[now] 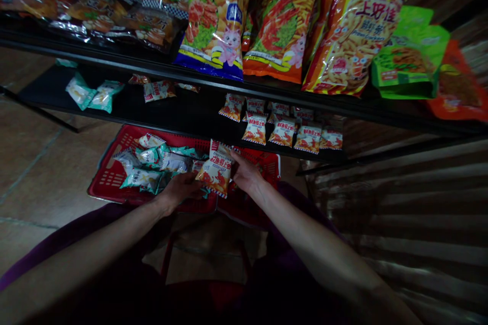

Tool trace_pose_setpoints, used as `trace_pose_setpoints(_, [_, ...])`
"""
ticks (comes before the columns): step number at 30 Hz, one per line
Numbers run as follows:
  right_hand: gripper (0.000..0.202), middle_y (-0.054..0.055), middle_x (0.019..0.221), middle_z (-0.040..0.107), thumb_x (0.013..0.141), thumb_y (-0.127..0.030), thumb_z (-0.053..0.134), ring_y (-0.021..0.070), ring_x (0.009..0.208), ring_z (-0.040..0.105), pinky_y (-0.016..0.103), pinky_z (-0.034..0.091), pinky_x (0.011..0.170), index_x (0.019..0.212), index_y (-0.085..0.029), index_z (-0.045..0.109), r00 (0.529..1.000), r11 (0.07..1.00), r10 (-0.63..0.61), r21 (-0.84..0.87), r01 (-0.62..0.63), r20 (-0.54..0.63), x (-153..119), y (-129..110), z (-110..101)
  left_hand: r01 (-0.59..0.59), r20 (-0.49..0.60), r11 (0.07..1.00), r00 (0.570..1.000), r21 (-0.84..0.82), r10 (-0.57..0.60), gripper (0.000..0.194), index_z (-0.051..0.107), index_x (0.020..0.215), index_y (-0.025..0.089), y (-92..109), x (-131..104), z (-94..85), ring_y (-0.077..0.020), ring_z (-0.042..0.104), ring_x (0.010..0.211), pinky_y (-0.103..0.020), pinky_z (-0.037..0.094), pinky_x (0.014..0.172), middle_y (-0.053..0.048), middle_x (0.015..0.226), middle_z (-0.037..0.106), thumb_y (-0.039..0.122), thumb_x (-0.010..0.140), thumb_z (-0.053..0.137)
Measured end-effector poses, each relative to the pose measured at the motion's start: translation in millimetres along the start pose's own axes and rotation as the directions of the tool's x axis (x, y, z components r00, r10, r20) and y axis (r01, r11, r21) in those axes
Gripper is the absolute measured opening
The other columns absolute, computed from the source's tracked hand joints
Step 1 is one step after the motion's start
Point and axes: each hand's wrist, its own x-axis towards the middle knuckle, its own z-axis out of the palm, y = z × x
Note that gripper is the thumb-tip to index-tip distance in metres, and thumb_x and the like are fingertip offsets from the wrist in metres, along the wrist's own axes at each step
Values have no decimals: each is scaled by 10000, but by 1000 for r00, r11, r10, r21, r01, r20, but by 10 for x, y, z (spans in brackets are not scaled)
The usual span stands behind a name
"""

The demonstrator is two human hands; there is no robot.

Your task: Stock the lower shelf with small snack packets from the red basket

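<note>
Both hands meet over a red plastic basket [110, 177] on the floor. My right hand [246, 175] grips a small red-and-white snack packet [217, 168] by its right edge. Under the packet's left corner, my left hand [182, 188] supports it from below. Several green-and-white small packets [152, 165] lie in the basket to the left of my hands. On the lower black shelf [183, 111] behind the basket stand several matching red-and-white packets [282, 127] in rows.
The upper shelf holds large snack bags: yellow and orange ones [290, 15], a green one [409, 56], and dark ones at left [99, 5]. A few green packets [91, 92] lie on the lower shelf's left. Corrugated metal [412, 223] fills the right; tiled floor [41, 162] is at left.
</note>
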Motion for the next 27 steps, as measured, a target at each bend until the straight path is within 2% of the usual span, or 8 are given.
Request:
trace_pose_setpoints(3, [197,-3,883,723,685,-303,701,194,914,643,349,494,800,859,-228,646,1000,1000,2,24,-2,-16,-13,3,20,19,-17,1000,1000,5,-19,153,637,735,132,2,-15,6,-170,649,638,-290,516,627,-60,760,692,191,636,737])
trace_pose_setpoints(9, [158,-10,783,712,698,-290,697,183,810,643,335,490,750,828,-219,642,997,999,36,43,-33,-67,-51,-43,58,59,-29,998,998,-38,-60,126,629,758,131,25,-45,31,-201,667,691,-319,517,630,-97,842,697,138,658,704])
trace_pose_setpoints(14, [104,-19,718,702,720,-283,679,175,754,635,322,471,718,787,-216,636,996,999,32,45,-28,-89,-91,-68,70,72,27,997,997,-12,-72,251,622,829,130,-10,-16,-17,-199,671,750,-315,524,675,-92,901,697,217,628,743])
trace_pose_setpoints(20, [59,-30,673,693,711,-213,684,152,691,628,297,479,690,739,-202,633,993,996,-10,86,21,-118,-110,-60,81,66,85,997,994,27,-68,367,633,879,131,-104,45,-68,-208,663,796,-376,506,808,-98,902,711,304,586,772])
trace_pose_setpoints(23, [69,-26,692,699,698,-223,688,163,714,638,315,490,698,729,-205,629,990,995,-19,92,32,-137,-88,-67,67,31,98,999,995,40,-34,433,653,948,143,-79,42,-52,-251,645,932,-397,480,858,-115,1004,701,369,596,761])
trace_pose_setpoints(27, [174,4,744,716,623,-277,746,183,751,650,318,488,687,742,-190,653,988,993,-114,-1,115,-106,-107,-64,61,-87,85,996,993,-8,87,586,601,1150,182,42,29,-20,-260,576,1110,-387,422,956,-100,1183,641,420,632,739])
